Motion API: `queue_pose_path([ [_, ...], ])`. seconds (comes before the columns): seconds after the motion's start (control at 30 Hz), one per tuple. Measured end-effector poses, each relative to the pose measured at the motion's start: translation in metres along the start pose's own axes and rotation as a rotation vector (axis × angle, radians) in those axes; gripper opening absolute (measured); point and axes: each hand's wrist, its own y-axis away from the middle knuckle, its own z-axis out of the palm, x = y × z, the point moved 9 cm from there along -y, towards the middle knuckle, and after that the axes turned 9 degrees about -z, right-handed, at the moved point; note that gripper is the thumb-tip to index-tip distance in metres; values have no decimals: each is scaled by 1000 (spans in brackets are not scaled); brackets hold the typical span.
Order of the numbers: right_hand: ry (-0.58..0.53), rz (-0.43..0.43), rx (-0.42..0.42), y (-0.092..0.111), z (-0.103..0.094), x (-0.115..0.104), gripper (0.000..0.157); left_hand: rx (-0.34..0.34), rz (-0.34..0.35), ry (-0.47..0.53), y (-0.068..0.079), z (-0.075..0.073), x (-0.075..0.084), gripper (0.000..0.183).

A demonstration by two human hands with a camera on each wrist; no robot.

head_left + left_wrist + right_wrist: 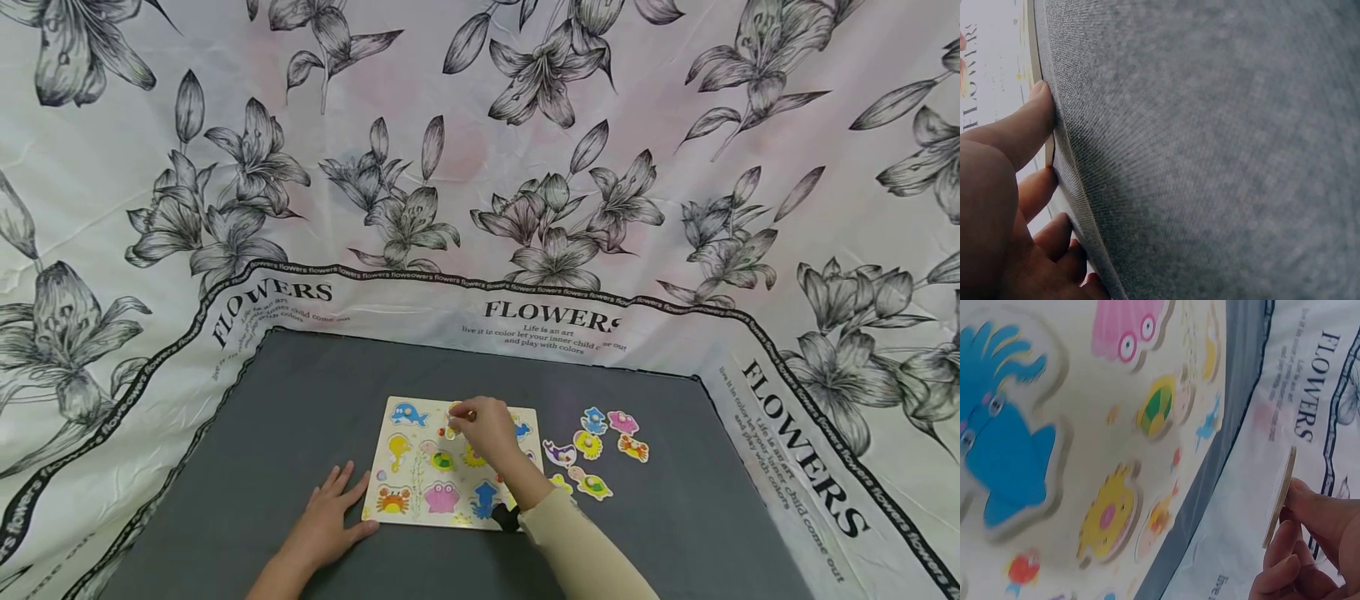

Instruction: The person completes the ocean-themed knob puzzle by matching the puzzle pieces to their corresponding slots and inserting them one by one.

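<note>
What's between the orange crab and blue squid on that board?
The pink big-eyed creature sits between the orange crab and blue squid, with thin printed greenery on the crab's side; the head view shows this.

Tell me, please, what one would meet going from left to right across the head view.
Left hand, puzzle board, purple-and-white piece, round yellow piece, orange crab piece. The right hand, over the board, is left out.
</note>
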Motion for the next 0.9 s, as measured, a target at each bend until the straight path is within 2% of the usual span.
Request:
queue_pose_path([
  [0.27,1,-25,-64,-7,29,-13,8,2,-3,-12,0,-1,-1,87],
  [0.43,-5,-2,-109,-8,47,-21,8,12,1,-8,0,0,-2,87],
  [0.9,-57,-23,-211,-7,85,-33,6,23,19,-7,0,-2,0,84],
])
